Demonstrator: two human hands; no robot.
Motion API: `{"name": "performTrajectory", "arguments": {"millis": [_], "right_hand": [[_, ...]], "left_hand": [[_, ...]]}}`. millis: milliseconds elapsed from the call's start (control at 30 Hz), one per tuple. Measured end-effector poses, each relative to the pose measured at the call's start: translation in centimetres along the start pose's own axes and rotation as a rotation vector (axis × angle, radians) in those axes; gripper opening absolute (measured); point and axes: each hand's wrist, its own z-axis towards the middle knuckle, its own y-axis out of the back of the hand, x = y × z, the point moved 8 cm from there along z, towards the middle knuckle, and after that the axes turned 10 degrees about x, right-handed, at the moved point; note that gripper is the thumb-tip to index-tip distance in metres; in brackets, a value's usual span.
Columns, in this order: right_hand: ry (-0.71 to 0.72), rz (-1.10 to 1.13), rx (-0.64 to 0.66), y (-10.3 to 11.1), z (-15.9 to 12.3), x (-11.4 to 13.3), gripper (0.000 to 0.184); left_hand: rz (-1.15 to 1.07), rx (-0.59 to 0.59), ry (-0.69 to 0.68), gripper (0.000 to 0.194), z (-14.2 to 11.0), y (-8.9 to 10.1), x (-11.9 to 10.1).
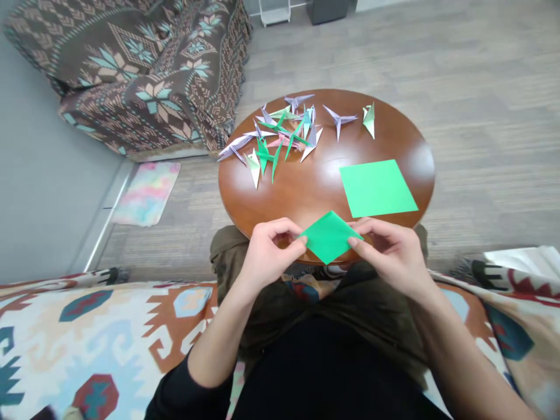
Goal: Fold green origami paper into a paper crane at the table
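A folded green origami paper (329, 238), diamond-shaped from above, is held at the near edge of the round brown table (297, 198). My left hand (273, 248) pinches its left corner between thumb and fingers. At the opposite corner my right hand (387, 248) has a matching pinch, thumb on top. Just beyond the right hand, a flat green sheet of paper (378, 188) lies on the tabletop. Both hands' fingertips beneath the folded paper are partly hidden.
Folded paper cranes (282, 131) in several colours crowd the table's far left. A purple crane (339, 121) and a pale green crane (369, 120) lie apart at the back. A patterned covered sofa (175, 87) stands beyond, at left; a pastel mat (146, 192) lies on the floor.
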Motion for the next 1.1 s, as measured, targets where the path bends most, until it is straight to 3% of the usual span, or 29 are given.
{"name": "performTrajectory", "arguments": {"millis": [133, 300, 367, 467, 567, 700, 767, 833, 933, 1100], "right_hand": [[-0.016, 0.007, -0.012, 0.4, -0.3, -0.1, 0.011], [-0.119, 0.033, -0.182, 2.2, -0.7, -1.4, 0.016], [-0.159, 0.06, -0.216, 2.2, -0.7, -1.9, 0.02], [-0.198, 0.114, -0.198, 0.9, -0.4, -2.5, 0.025], [-0.23, 0.129, -0.156, -0.7, -0.2, -3.4, 0.025], [-0.2, 0.034, -0.158, -1.8, -0.3, -4.6, 0.022], [-0.097, -0.051, -0.215, -1.6, -0.4, -4.1, 0.029], [-0.001, -0.121, -0.158, -2.3, -0.1, -3.2, 0.036], [0.082, -0.202, -0.053, -3.3, 0.3, -2.0, 0.025], [0.087, -0.275, -0.091, -2.9, 0.2, -1.8, 0.007]], "left_hand": [[0.048, -0.038, -0.007, 0.008, 0.1, 1.4, -0.1], [0.01, -0.182, -0.035, 0.011, -0.1, 3.8, 0.8], [-0.101, -0.086, -0.035, 0.015, 0.1, 2.4, 1.4], [-0.324, 0.158, 0.058, 0.039, 0.2, -1.9, 2.7], [-0.405, 0.091, 0.123, 0.045, 0.2, -3.5, 4.0], [-0.443, 0.002, 0.197, 0.05, 0.1, -3.3, 5.8], [-0.46, -0.055, 0.237, 0.051, 0.0, -2.6, 6.5], [-0.47, -0.084, 0.253, 0.05, 0.0, -2.1, 6.7], [-0.479, -0.04, 0.232, 0.046, 0.1, -2.3, 6.2], [-0.457, 0.019, 0.216, 0.042, 0.1, -2.5, 5.9]]}}
